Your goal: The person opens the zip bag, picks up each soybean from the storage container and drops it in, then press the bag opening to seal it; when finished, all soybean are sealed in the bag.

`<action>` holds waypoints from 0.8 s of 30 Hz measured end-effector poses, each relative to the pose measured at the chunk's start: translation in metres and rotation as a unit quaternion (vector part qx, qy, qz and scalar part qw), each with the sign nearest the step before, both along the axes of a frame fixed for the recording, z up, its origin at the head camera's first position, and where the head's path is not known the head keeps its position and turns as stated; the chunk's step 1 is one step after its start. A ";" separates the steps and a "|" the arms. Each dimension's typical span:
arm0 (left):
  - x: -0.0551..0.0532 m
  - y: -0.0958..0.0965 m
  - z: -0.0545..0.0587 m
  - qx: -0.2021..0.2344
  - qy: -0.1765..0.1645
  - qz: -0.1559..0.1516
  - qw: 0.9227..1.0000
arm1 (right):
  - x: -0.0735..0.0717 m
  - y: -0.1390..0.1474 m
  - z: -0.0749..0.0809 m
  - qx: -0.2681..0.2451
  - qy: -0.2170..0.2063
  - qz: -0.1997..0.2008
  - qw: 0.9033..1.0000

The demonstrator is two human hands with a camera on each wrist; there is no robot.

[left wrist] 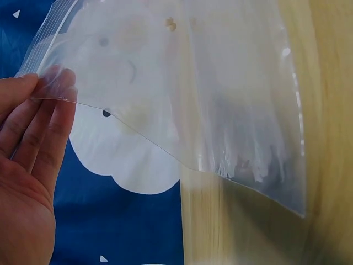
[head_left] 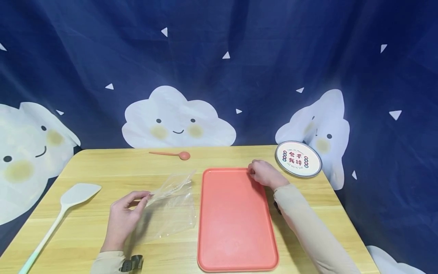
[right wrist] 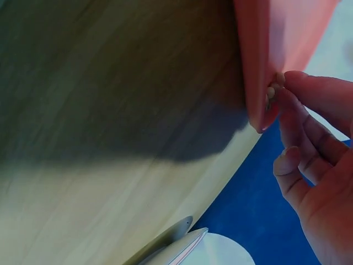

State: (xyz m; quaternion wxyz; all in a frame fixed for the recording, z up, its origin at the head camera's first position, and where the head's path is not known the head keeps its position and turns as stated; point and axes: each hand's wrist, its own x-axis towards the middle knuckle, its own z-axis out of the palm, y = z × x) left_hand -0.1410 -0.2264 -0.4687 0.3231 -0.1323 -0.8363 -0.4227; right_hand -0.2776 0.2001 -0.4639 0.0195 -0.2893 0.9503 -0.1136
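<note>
My left hand (head_left: 124,215) pinches a clear plastic zip bag (head_left: 176,207) by its edge, with the bag hanging over the table left of the tray. In the left wrist view the thumb and fingers hold the bag (left wrist: 237,110) near its ridged zip strip, and a small tan clump (left wrist: 171,24) shows through it. My right hand (head_left: 266,173) is at the far right corner of a red rectangular tray (head_left: 236,217). In the right wrist view its fingertips pinch at a few small beige beans (right wrist: 271,93) in the corner of the tray.
A red spoon (head_left: 184,155) lies near the table's back edge. At the left is a white spatula (head_left: 76,194) with a pale green handle end. An oval plate (head_left: 297,159) with printed characters sits at the back right. Behind the table hangs a blue cloud-patterned curtain (head_left: 198,57).
</note>
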 end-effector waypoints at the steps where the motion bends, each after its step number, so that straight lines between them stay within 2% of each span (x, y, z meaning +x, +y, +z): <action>1: 0.000 0.000 0.000 0.001 0.000 -0.001 1.000 | 0.000 -0.001 0.000 0.002 -0.006 -0.002 1.000; 6: 0.000 0.000 -0.001 0.008 0.001 -0.002 1.000 | -0.002 -0.002 -0.002 -0.002 -0.017 -0.004 1.000; 11: 0.001 0.000 -0.002 0.009 0.001 -0.003 1.000 | -0.001 -0.001 -0.001 -0.032 -0.012 -0.001 0.999; 16: 0.002 0.000 -0.001 0.008 -0.003 0.000 1.000 | -0.002 -0.002 0.002 -0.064 -0.046 -0.032 0.996; 20: 0.001 0.001 -0.001 0.009 -0.001 -0.002 1.000 | 0.001 -0.006 0.007 -0.104 -0.061 -0.046 0.992; 24: 0.000 0.002 0.000 0.007 0.007 -0.006 1.000 | 0.007 -0.014 0.015 -0.161 -0.048 -0.029 0.985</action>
